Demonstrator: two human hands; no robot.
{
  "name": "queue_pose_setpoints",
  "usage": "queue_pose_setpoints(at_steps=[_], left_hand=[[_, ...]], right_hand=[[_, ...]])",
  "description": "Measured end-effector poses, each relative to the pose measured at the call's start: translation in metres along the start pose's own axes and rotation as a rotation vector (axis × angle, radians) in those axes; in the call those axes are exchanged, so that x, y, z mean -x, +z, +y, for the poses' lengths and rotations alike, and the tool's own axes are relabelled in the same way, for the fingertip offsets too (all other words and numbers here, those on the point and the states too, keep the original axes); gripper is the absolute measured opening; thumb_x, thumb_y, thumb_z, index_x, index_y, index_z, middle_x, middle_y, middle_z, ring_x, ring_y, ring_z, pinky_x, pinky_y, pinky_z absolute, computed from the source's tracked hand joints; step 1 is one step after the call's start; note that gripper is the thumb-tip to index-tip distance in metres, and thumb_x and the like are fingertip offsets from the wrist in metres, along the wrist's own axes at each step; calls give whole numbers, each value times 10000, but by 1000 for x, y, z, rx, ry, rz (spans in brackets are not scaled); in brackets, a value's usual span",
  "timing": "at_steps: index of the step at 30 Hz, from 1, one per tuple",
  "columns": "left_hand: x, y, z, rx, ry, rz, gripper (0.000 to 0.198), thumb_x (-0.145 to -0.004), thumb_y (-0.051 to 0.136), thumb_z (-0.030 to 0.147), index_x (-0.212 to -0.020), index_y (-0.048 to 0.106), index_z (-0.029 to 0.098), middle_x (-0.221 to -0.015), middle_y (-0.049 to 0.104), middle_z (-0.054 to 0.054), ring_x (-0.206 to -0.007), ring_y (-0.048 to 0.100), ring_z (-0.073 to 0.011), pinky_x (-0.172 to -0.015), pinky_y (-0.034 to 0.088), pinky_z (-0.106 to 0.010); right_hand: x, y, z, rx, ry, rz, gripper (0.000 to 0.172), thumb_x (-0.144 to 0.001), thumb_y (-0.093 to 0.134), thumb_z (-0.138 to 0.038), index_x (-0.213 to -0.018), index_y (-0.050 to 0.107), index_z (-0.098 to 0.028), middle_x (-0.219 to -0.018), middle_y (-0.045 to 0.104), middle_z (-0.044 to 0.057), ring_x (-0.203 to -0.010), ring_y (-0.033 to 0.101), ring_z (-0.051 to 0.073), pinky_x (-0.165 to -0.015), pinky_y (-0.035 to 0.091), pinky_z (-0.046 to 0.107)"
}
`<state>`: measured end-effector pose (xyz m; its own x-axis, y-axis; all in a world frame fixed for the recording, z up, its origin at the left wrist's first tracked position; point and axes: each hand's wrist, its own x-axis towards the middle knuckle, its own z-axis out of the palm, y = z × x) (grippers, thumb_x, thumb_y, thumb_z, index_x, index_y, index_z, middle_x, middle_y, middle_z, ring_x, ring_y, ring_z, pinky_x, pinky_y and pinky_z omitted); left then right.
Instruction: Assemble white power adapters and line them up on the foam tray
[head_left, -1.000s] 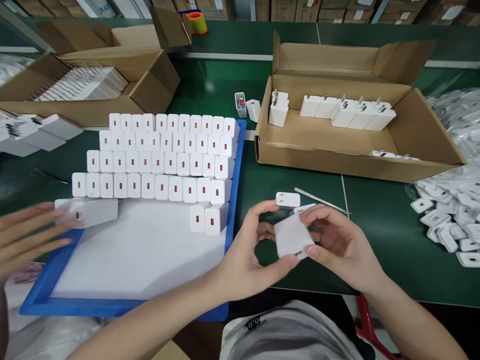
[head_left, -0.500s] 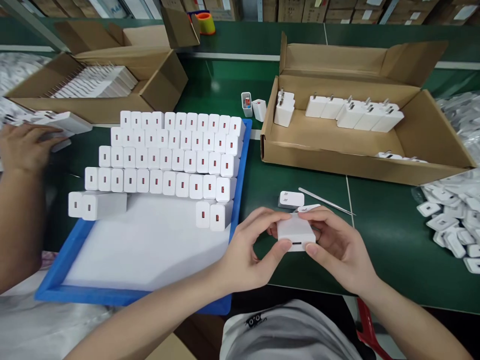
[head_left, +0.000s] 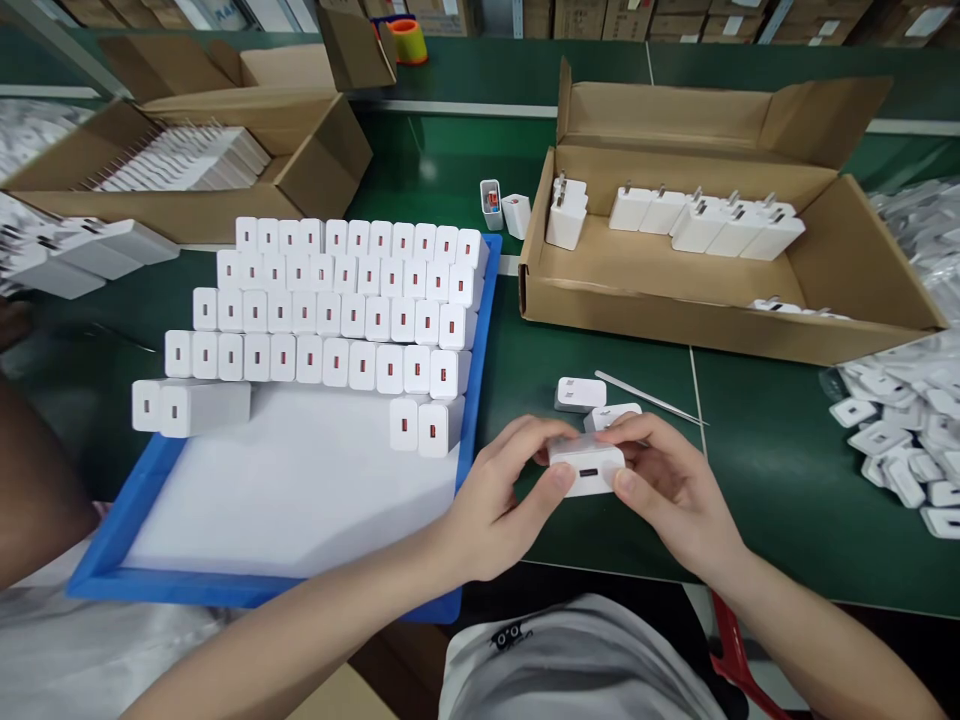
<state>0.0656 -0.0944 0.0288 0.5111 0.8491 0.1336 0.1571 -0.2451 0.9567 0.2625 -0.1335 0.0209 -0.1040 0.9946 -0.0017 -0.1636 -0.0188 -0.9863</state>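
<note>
Between the fingertips of both hands is a white charger [head_left: 587, 468], its dark slot facing me. My left hand [head_left: 517, 495] pinches its left side, with the thumb at the near end. The opposite side is gripped by my right hand [head_left: 671, 490]. Just beyond the fingers, two more white chargers lie on the green table, one with printed marks [head_left: 580, 394] and the other [head_left: 612, 416] partly behind my right fingers. Thin metal tweezers [head_left: 651, 398] rest beside them.
On my left, a blue-rimmed tray [head_left: 474, 400] bears several rows of white chargers [head_left: 330, 315]. An open carton [head_left: 720, 335] with plug-fitted chargers stands at the far right, another carton [head_left: 187, 215] at far left. White covers [head_left: 900, 450] are heaped right. A co-worker's arm [head_left: 37, 480] shows at left.
The charger in my hands has tipped, so its slotted end faces me more. The co-worker's hand has drawn back from the chargers at the left.
</note>
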Motion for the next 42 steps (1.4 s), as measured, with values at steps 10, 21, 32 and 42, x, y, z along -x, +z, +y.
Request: queue_pose_setpoints(at_steps=[10,21,32,42], left_hand=[[1,1,0,333,-85,-84,354,-1059,433,405,-1297,641,245,-1302,618,-108,-1164,621,-233,-994,553,-374],[2,2,1,292,-242,-74,410,-1051,414,467,-1112,678,160,-1091,711,-113,-764,720,-173,-713,627,-320],[1,4,-2,48,11,7,260,-1018,486,246,-1083,712,135,-1083,741,-145,-1011,731,-224,-771,639,-298],[0,6,-9,-58,61,11,236,-1020,489,224,-1112,694,152,-1116,723,-153,-1046,725,-214,-770,637,-282]], right_hand=[[1,-29,-5,389,-100,-90,320,-1010,561,-402,-1312,552,-295,-1087,689,66,-860,708,185,-755,612,321],[-34,-76,19,1711,-90,46,304,-988,435,-217,-971,730,-144,-967,702,113,-733,655,226,-503,448,324],[-6,-57,-31,313,-244,409,11,-952,645,-287,-946,636,-287,-822,698,41,-579,624,173,-472,502,310],[19,-19,-10,222,-378,25,368,-928,622,-55,-1170,679,-326,-1005,804,54,-737,787,232,-575,697,382]])
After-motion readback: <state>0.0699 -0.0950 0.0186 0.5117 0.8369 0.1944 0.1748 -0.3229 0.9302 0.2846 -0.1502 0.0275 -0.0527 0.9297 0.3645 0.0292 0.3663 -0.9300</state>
